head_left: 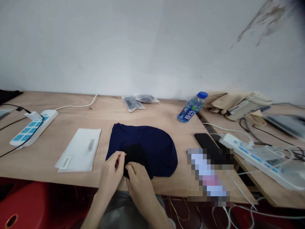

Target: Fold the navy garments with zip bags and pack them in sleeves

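Note:
A navy blue cloth item, rounded at its right end like a cap, lies flat near the table's front edge. On top of its lower left part is a smaller black cloth. My left hand has its thumb and fingertips pinched together at the black cloth's left edge. Beside it, my right hand is closed on the lower edge of the same cloth, fingers curled. The fingers partly hide the edge they hold.
Left of the cloth lie white plastic zip bags and a power strip. Small packets rest by the wall. A water bottle, a black phone, a blurred-out device and another power strip are on the right.

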`<action>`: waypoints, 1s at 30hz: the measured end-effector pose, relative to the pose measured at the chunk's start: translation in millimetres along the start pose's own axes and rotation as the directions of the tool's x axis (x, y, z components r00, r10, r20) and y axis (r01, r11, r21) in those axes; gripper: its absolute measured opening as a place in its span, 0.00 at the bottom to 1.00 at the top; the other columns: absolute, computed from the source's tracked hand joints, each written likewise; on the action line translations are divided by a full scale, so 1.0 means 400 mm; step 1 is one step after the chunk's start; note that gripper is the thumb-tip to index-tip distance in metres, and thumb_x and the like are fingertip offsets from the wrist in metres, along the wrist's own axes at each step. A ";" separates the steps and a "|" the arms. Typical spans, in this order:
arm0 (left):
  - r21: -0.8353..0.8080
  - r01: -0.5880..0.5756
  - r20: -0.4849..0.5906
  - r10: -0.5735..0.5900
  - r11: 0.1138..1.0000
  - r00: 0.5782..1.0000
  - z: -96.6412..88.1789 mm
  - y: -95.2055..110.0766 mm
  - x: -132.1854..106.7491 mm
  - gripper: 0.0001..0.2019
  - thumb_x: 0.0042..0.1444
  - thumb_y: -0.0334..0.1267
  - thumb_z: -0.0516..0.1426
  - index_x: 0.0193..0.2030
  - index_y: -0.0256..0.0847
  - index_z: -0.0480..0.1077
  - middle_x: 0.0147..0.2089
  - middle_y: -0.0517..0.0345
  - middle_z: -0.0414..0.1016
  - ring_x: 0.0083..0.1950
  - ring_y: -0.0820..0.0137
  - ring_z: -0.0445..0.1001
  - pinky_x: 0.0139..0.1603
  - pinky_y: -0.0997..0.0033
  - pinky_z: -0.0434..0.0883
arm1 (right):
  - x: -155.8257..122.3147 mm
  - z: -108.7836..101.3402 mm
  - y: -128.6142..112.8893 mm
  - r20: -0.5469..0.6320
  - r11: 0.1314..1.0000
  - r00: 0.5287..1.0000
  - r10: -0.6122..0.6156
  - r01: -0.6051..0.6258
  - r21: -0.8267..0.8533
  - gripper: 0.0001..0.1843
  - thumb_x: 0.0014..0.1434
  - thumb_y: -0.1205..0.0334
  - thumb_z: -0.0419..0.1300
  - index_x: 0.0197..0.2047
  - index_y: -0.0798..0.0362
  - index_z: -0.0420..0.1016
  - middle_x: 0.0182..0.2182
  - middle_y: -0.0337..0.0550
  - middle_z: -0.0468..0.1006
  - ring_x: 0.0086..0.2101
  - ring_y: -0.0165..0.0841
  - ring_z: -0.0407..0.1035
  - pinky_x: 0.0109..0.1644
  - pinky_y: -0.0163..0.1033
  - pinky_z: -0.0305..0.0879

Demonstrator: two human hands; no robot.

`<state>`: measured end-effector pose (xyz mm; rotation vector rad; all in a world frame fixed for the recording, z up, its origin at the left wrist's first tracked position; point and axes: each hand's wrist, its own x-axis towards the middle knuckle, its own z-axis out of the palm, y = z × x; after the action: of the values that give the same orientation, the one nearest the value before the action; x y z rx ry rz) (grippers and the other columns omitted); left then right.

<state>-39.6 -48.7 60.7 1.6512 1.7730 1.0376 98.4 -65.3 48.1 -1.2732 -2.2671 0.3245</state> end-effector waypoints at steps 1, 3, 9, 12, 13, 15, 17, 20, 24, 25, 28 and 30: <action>0.028 0.016 0.010 -0.017 0.999 1.000 0.003 -0.003 0.007 0.16 0.66 0.49 0.48 0.38 0.44 0.71 0.30 0.61 0.72 0.31 0.70 0.72 0.33 0.72 0.66 | -0.006 0.010 -0.007 0.043 0.999 0.998 -0.038 0.037 0.018 0.17 0.55 0.77 0.54 0.46 0.55 0.70 0.46 0.52 0.76 0.46 0.42 0.70 0.51 0.47 0.68; 0.093 0.032 0.029 -0.035 0.995 0.999 0.011 -0.015 0.023 0.15 0.63 0.51 0.51 0.35 0.44 0.69 0.24 0.65 0.65 0.26 0.72 0.68 0.30 0.73 0.63 | -0.018 0.012 -0.011 0.098 0.993 0.991 -0.094 0.086 0.077 0.16 0.56 0.75 0.55 0.48 0.55 0.71 0.48 0.51 0.75 0.49 0.42 0.69 0.56 0.48 0.67; 0.245 -0.026 0.163 -0.014 0.969 0.987 0.041 -0.036 0.057 0.09 0.63 0.46 0.52 0.41 0.44 0.68 0.28 0.63 0.71 0.30 0.69 0.73 0.33 0.72 0.64 | -0.034 -0.049 0.016 -0.013 0.970 1.000 0.028 -0.024 0.241 0.12 0.62 0.71 0.50 0.45 0.50 0.70 0.47 0.44 0.77 0.48 0.34 0.71 0.53 0.41 0.69; 0.267 -0.067 0.181 0.019 0.961 0.983 0.023 -0.028 0.052 0.10 0.65 0.43 0.49 0.44 0.45 0.68 0.31 0.61 0.74 0.32 0.68 0.75 0.34 0.72 0.65 | -0.027 -0.051 0.043 -0.224 0.954 0.929 0.295 -0.274 0.119 0.08 0.64 0.64 0.52 0.45 0.52 0.70 0.44 0.49 0.77 0.44 0.39 0.73 0.48 0.45 0.71; 0.273 -0.072 0.164 0.027 0.959 0.986 0.009 -0.028 0.047 0.10 0.65 0.43 0.49 0.45 0.45 0.69 0.32 0.60 0.75 0.33 0.67 0.76 0.34 0.71 0.65 | -0.023 -0.046 0.053 -0.259 0.936 0.900 0.351 -0.344 0.076 0.10 0.63 0.60 0.54 0.46 0.53 0.69 0.42 0.51 0.77 0.42 0.42 0.73 0.45 0.46 0.71; 0.312 -0.026 0.077 0.002 0.950 0.997 -0.027 -0.038 0.036 0.11 0.65 0.43 0.48 0.46 0.46 0.69 0.33 0.60 0.75 0.33 0.67 0.76 0.33 0.71 0.64 | -0.015 -0.034 0.070 -0.239 0.911 0.882 0.405 -0.413 0.019 0.15 0.62 0.53 0.57 0.47 0.54 0.69 0.39 0.52 0.78 0.39 0.44 0.74 0.40 0.46 0.71; 0.383 0.084 -0.049 -0.070 0.920 0.996 -0.067 -0.066 0.026 0.11 0.65 0.44 0.49 0.45 0.46 0.70 0.32 0.60 0.75 0.32 0.66 0.75 0.32 0.70 0.64 | -0.007 -0.026 0.082 -0.157 0.907 0.896 0.415 -0.420 -0.002 0.14 0.61 0.54 0.57 0.46 0.54 0.68 0.38 0.52 0.79 0.38 0.44 0.75 0.38 0.44 0.70; 0.513 0.258 -0.224 -0.162 0.819 0.961 -0.118 -0.129 0.018 0.14 0.63 0.49 0.51 0.46 0.42 0.69 0.35 0.54 0.75 0.34 0.62 0.76 0.33 0.68 0.65 | 0.005 -0.027 0.088 -0.051 0.895 0.894 0.445 -0.446 -0.015 0.09 0.60 0.61 0.56 0.43 0.54 0.68 0.36 0.50 0.79 0.37 0.43 0.76 0.36 0.42 0.69; 0.613 0.402 -0.375 -0.197 0.680 0.906 -0.150 -0.203 0.029 0.24 0.59 0.54 0.54 0.50 0.34 0.68 0.41 0.43 0.73 0.43 0.53 0.75 0.40 0.61 0.69 | 0.022 -0.045 0.087 -0.001 0.891 0.891 0.453 -0.453 0.025 0.07 0.57 0.64 0.55 0.40 0.53 0.67 0.34 0.47 0.79 0.35 0.41 0.76 0.35 0.40 0.67; 0.614 0.408 -0.377 -0.203 0.676 0.904 -0.153 -0.216 0.033 0.24 0.59 0.53 0.54 0.50 0.33 0.69 0.41 0.42 0.74 0.44 0.53 0.75 0.42 0.60 0.69 | 0.026 -0.050 0.085 0.002 0.892 0.893 0.451 -0.450 0.034 0.07 0.56 0.65 0.54 0.40 0.52 0.67 0.34 0.47 0.79 0.34 0.40 0.76 0.35 0.39 0.66; 0.593 0.367 -0.311 -0.216 0.716 0.925 -0.164 -0.239 0.041 0.18 0.61 0.48 0.52 0.47 0.36 0.72 0.41 0.44 0.75 0.42 0.55 0.76 0.43 0.60 0.69 | 0.037 -0.065 0.082 0.017 0.888 0.889 0.457 -0.457 0.041 0.06 0.55 0.66 0.54 0.38 0.51 0.66 0.33 0.45 0.79 0.34 0.40 0.76 0.34 0.39 0.64; 0.585 0.342 -0.273 -0.219 0.736 0.937 -0.175 -0.245 0.042 0.15 0.62 0.44 0.50 0.43 0.38 0.74 0.40 0.45 0.76 0.41 0.57 0.77 0.42 0.61 0.69 | 0.042 -0.077 0.081 0.033 0.887 0.889 0.456 -0.457 0.059 0.06 0.55 0.65 0.54 0.38 0.51 0.66 0.34 0.45 0.79 0.35 0.40 0.76 0.34 0.39 0.64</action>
<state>-155.9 -43.2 25.7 1.5761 2.6068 0.4828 131.3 -35.2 65.2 -1.7692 -1.9263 0.5724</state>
